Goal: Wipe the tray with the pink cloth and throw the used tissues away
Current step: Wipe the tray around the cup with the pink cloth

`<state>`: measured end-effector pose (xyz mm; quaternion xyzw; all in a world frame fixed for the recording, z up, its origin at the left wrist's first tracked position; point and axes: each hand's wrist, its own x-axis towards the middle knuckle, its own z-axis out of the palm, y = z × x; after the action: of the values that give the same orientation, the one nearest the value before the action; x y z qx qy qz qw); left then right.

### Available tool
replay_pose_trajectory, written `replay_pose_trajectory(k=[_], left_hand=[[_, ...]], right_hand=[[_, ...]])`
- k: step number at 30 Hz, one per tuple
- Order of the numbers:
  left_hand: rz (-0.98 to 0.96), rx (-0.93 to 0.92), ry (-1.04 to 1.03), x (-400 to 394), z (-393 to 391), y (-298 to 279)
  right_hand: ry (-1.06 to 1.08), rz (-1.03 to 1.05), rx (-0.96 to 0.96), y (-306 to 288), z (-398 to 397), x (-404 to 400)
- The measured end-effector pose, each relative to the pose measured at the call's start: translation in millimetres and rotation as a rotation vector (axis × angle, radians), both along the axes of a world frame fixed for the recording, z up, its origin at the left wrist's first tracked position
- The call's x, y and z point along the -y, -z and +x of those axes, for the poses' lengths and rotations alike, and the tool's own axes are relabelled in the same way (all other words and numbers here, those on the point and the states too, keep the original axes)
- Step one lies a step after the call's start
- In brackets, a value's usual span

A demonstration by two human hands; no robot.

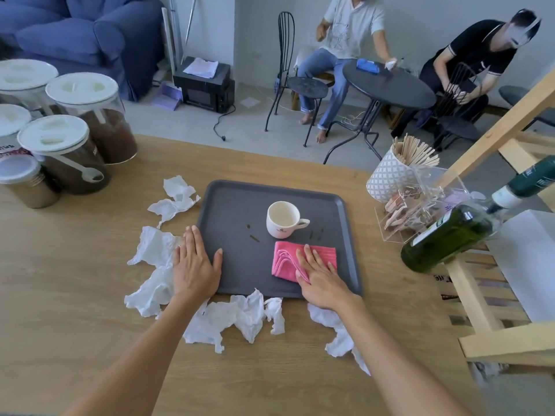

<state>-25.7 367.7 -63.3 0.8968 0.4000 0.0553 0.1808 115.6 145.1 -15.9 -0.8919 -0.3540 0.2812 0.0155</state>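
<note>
A: Several crumpled tissues (156, 259) crowd the tray's (240, 199) left and near edges on the table (75, 280). Status of my left hand (195, 265)?

B: Flat, fingers spread, across the tray's left rim. Open tray floor lies between the hands.

A: Cloth?

B: Pink cloth (303, 258), long axis left-right, pressed flat under my right hand (318, 274), just nearer than the cup (283, 219).

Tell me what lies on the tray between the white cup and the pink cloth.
Head view: only bare dark grey tray separates white cup from pink cloth; small dark smears flank the gap.
</note>
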Motion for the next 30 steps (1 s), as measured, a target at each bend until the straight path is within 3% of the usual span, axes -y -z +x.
replay_pose_trajectory(k=[18, 30], left_hand=[[0.080, -0.058, -0.009, -1, 2, 1], [0.068, -0.041, -0.016, 2, 2, -2]], right_hand=[[0.086, -0.033, 0.089, 2, 85, -10], [0.047, -0.007, 0.137, 8, 75, 5]])
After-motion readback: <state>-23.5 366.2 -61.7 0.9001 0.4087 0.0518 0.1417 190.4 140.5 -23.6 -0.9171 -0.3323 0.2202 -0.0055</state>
